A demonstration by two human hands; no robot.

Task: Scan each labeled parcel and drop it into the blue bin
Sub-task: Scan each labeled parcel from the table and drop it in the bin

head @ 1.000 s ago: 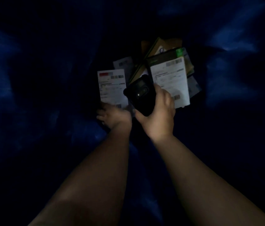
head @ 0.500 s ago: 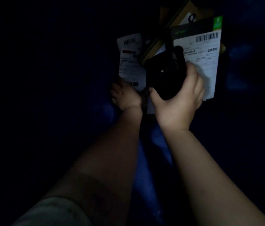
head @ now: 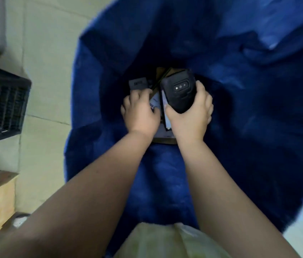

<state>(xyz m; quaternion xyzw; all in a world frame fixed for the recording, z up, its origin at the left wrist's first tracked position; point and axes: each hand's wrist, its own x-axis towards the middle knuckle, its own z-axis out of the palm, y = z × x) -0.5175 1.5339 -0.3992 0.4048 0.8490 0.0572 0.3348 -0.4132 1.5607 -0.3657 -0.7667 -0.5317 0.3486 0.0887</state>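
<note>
In the middle of the frame, deep inside the blue bin (head: 240,90), the right hand (head: 189,116) holds the black scanner (head: 179,92) with its fingers curled round the body. The labeled parcel (head: 167,121) lies just below and left of the scanner, between both hands. The left hand (head: 140,112) lies at the parcel's left edge, and I cannot tell if it grips it.

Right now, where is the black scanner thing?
In the head view the black scanner sits mid-frame, gripped in the right hand, just right of the left hand, over the parcels down inside the blue bin.
</note>
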